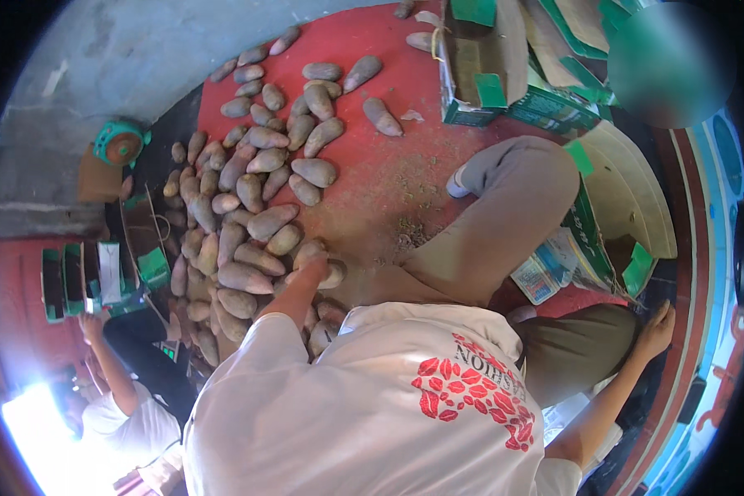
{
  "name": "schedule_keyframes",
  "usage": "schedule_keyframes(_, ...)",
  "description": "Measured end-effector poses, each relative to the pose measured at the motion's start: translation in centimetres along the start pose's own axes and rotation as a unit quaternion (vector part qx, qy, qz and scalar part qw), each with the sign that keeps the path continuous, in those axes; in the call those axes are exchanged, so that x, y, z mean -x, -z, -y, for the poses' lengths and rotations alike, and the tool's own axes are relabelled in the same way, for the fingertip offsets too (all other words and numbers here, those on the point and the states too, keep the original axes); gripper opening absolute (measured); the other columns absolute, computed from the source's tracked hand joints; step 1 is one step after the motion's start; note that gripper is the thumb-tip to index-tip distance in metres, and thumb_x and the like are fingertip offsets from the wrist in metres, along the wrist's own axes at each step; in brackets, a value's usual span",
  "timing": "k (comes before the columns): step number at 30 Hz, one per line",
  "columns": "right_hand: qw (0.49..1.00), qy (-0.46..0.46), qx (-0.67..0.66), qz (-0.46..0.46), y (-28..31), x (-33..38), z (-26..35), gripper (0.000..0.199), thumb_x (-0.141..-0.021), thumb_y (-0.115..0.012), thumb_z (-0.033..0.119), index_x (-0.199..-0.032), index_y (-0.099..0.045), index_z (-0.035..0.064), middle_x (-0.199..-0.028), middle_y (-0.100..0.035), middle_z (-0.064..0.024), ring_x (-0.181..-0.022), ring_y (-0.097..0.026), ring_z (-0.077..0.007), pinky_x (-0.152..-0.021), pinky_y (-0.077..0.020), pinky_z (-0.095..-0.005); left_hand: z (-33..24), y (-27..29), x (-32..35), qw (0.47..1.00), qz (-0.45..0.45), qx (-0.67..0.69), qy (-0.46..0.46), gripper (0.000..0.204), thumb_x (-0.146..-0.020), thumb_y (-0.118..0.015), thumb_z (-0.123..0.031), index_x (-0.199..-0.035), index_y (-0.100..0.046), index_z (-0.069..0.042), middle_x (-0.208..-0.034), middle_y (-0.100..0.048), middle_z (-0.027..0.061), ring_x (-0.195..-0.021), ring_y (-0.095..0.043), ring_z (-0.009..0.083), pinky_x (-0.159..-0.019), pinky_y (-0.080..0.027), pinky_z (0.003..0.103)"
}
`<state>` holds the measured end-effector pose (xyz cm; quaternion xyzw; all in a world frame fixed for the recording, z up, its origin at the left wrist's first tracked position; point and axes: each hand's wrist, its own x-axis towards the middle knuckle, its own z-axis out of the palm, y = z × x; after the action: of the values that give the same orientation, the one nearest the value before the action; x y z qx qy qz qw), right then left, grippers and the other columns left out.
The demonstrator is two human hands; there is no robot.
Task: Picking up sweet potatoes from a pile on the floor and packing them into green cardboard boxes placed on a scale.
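My left hand [312,255] reaches into a pile of brownish-pink sweet potatoes [260,186] on the left side of the floor. Its fingers are closed round a sweet potato [333,275] at the pile's near right edge, partly covered by the hand. More sweet potatoes lie close about it, some partly behind my forearm. My right hand [656,332] is far to the right, beyond my bent knee, near the edge of the dark strip of floor. Nothing shows in it; its fingers are seen edge-on, too small to read.
Opened green cardboard boxes [475,62] stand at the far right, with another open carton [628,194] beside my leg. Loose soil [413,194] lies on the red mat [372,50]. A teal round device [122,143] stands far left; another person [128,413] sits lower left.
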<state>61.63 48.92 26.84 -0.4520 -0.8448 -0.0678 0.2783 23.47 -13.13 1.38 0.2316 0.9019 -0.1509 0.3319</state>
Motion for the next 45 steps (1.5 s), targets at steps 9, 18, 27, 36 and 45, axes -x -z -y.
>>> schedule_keyframes(9, 0.997, 0.024, 0.064, 0.038, 0.7, -0.7, 0.1, 0.037, -0.097, -0.044, 0.034, -0.1, -0.061, 0.0014, -0.092, -0.064, -0.0202, -0.082, -0.06, -0.0397, -0.067, -0.0478, -0.0437, -1.7, -5.2, 1.8, 0.993, 0.089, 0.046, 0.066, 0.063, -0.077, -0.065, -0.019, -0.135, -0.042, -0.024, -0.148, -0.027, 0.0063, -0.138, -0.022, 0.032, -0.104, -0.025, 0.061)
schedule_keyframes(18, 0.993, 0.076, 0.084, -0.003, 0.5, -0.9, 0.9, 0.035, -0.096, -0.045, 0.033, -0.09, -0.059, 0.0014, -0.082, -0.061, -0.0208, -0.073, -0.058, -0.0408, -0.061, -0.0461, -0.0452, -3.1, -6.6, -0.5, 0.995, 0.101, 0.013, -0.011, 0.057, -0.087, -0.055, -0.022, -0.14, -0.036, -0.031, -0.146, -0.028, 0.0047, -0.138, -0.021, 0.0326, -0.106, -0.023, 0.058)
schedule_keyframes(27, 0.984, 0.004, 0.149, 0.099, 0.8, -1.6, 1.1, 0.044, -0.096, -0.045, 0.037, -0.106, -0.062, -0.0019, -0.102, -0.063, -0.0219, -0.092, -0.06, -0.0396, -0.078, -0.0483, -0.044, -3.7, -5.4, 1.1, 0.995, 0.078, -0.038, -0.044, 0.034, -0.085, -0.057, -0.023, -0.119, -0.056, -0.023, -0.129, -0.048, 0.0066, -0.125, -0.04, 0.0271, -0.099, -0.033, 0.056)
schedule_keyframes(36, 0.991, 0.06, 0.119, 0.022, 0.2, -1.4, 1.5, 0.034, -0.095, -0.047, 0.03, -0.094, -0.061, -0.0002, -0.089, -0.063, -0.0197, -0.08, -0.06, -0.039, -0.067, -0.0479, -0.044, -4.5, -4.4, 1.2, 0.997, 0.049, -0.001, -0.063, 0.031, -0.083, -0.059, -0.021, -0.114, -0.058, -0.016, -0.121, -0.053, 0.0078, -0.117, -0.048, 0.0285, -0.093, -0.042, 0.044)
schedule_keyframes(45, 0.993, 0.027, 0.108, 0.024, 0.9, -0.7, 2.2, 0.031, -0.094, -0.049, 0.028, -0.094, -0.062, -0.0006, -0.09, -0.063, -0.0191, -0.081, -0.06, -0.0385, -0.068, -0.0482, -0.0428, -3.0, -1.4, -0.9, 0.996, 0.075, -0.045, 0.01, 0.065, -0.066, -0.076, -0.02, -0.123, -0.048, -0.008, -0.123, -0.05, 0.015, -0.113, -0.052, 0.0335, -0.09, -0.048, 0.04)
